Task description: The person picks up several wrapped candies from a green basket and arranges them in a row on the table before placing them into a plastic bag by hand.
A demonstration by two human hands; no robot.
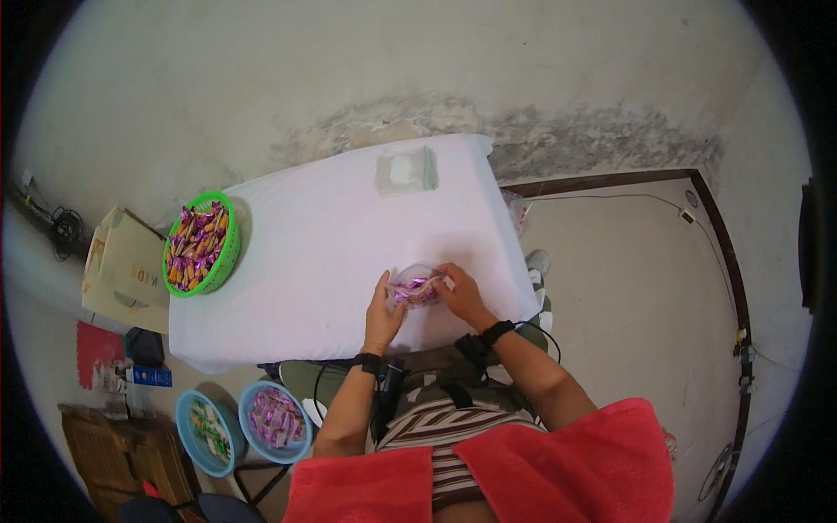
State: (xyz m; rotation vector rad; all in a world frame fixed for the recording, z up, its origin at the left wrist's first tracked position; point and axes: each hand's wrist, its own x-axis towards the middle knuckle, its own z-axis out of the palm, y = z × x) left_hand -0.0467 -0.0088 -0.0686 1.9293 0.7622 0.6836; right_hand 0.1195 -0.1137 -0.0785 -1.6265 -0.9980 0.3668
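Note:
Near the front edge of the white-covered table [288,270], a clear plastic bag [416,289] with purple-wrapped sweets in it is between my two hands. My left hand [382,315] grips the bag's left side, fingers pointing away from me. On the other side, my right hand [462,295] has its fingers closed at the bag's upper right edge. The bag's upper part looks loose and see-through; whether its mouth is sealed I cannot tell. A stack of flat clear bags [406,171] lies toward the table's far edge.
At the table's left end stands a green basket [232,248] heaped with purple and orange wrapped sweets. Two blue basins [305,446] with wrapped packets sit on the floor at lower left, near a cardboard box [131,453]. A cream container [122,279] stands beyond the basket.

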